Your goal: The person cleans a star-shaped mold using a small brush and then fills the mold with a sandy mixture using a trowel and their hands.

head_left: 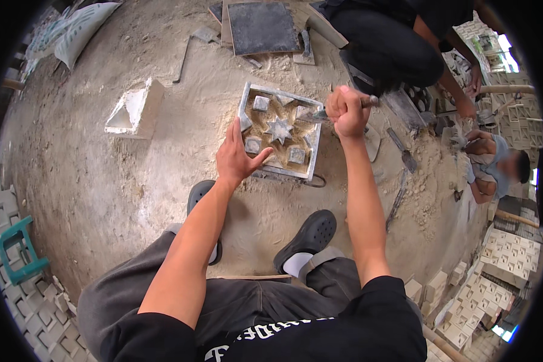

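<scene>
Square metal mould (279, 130) on the sandy floor (102, 175), just ahead of two dark clogs; star-shaped core at its middle, small blocks in the corners, pale sandy mix packed between them. Left hand (238, 155) spread flat, fingers open, palm pressing on the mould's near-left edge, gripping nothing. Right hand (346, 110) clenched in a fist around the handle of a trowel (320, 114), blade reaching over the mould's right side onto the mix. Left of the mould, a white hollow cast block (136, 111). Beyond it, a dark square slab (262, 27). To the right, another person (398, 42) crouching, more tools in the sand. Stacked patterned blocks (507, 253) far right.
</scene>
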The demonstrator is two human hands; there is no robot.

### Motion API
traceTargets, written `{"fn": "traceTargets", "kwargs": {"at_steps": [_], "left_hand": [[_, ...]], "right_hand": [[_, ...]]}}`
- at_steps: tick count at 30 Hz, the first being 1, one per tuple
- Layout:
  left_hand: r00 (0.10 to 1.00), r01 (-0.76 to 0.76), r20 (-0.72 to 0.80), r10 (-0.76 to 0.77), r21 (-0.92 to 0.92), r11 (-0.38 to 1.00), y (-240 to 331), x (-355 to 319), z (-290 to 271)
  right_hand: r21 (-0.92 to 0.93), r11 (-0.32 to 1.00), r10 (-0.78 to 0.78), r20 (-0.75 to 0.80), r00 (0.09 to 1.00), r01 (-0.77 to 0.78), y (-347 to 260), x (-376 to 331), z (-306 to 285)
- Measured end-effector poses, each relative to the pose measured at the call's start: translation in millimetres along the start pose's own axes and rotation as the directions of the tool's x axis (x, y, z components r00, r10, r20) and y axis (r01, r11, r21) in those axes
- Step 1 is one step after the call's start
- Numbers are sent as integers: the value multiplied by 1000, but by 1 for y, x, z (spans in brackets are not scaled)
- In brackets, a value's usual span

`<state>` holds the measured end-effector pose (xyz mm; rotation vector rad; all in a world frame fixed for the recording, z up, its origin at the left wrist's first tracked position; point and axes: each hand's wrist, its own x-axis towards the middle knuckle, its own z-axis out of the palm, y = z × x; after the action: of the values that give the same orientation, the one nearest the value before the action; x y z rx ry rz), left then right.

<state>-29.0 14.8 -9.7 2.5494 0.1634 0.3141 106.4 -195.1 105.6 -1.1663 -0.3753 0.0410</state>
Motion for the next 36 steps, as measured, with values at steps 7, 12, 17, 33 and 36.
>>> {"fn": "traceTargets", "kwargs": {"at_steps": [7,12,17,33,36], "left_hand": [[1000,-31,4,31,10,999,2,-7,8],[1000,-11,-1,11,-31,999,-1,-2,3],[1000,-25,-3,25,-44,999,6,-2,9],[997,46,59,-46,-4,999,-5,-7,1],[997,42,66,-40,-26,999,-2,-1,-1]], "right_hand": [[-285,956,2,-246,969,-75,46,-14,-5],[-47,998,-51,-525,850,31,-12,-8,39],[-466,884,-288,-620,730,-48,50,-33,28],[-228,967,-35,-559,828,-112,26,-21,29],[-41,997,-78,-419,905,68,-8,-30,21]]}}
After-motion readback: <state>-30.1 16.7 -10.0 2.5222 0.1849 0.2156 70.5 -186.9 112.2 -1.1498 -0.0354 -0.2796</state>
